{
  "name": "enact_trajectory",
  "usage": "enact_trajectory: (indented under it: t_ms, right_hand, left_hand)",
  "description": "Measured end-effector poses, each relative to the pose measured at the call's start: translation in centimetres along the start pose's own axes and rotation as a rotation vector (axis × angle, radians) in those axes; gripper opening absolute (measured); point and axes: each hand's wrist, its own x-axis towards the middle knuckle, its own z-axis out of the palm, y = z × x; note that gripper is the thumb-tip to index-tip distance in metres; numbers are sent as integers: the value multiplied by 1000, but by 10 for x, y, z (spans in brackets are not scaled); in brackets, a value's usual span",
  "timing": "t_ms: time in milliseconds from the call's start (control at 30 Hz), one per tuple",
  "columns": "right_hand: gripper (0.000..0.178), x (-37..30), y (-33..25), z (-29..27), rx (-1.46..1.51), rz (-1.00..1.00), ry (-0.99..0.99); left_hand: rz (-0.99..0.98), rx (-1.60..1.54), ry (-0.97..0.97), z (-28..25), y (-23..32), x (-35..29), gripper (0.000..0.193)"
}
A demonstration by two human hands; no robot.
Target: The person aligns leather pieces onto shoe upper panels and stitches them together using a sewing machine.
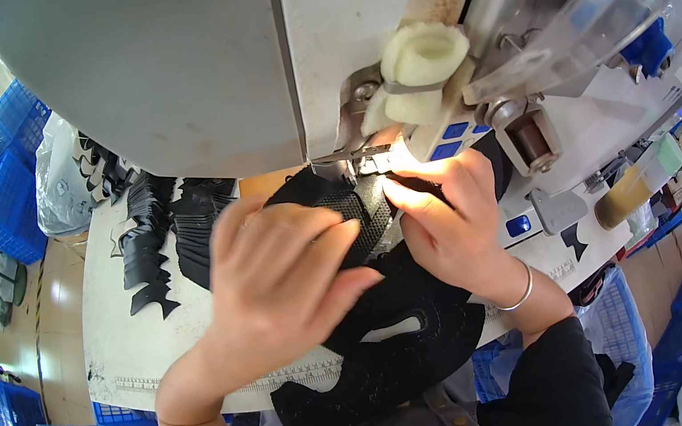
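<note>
1. Black cloth piece (411,364): it lies on the white desk (117,332), with most of it at 6 o'clock from the bright sewing spot (364,164) of the sewing machine (190,67). Its low edge seems to go past the front of the desk. It could sag and pull the sewing crooked.

2. The right hand (459,216) is at 4 o'clock, its finger and thumb bent in a narrow grip by the cloth. I can't tell if they pinch it. One fingertip is very near the bright spot, so a poke could happen if it slips in. I can't see the needle well.

3. The left hand (273,265) is at 8 o'clock, with curled fingers and its thumb sticking out. It is blurry, so I can't tell if its grip has any cloth. If it doesn't press down, that side could slide.

4. The shiny mesh patch (375,216) sits between the hands. It could bunch up if they pull unevenly.

5. Cut black strips (148,236) lie at 9 o'clock. A bump from the left arm could mess them up.
</note>
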Motion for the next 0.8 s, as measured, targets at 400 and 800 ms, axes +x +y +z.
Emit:
enact_trajectory:
  t_ms: [400,800]
  right_hand:
    - [16,4,-14,7,-208,-309,20]
    - [12,5,-40,11,-445,-385,-78]
  left_hand:
    - [-53,103,55,36,-1,-5,38]
    - [-36,65,84,36,-15,-5,30]
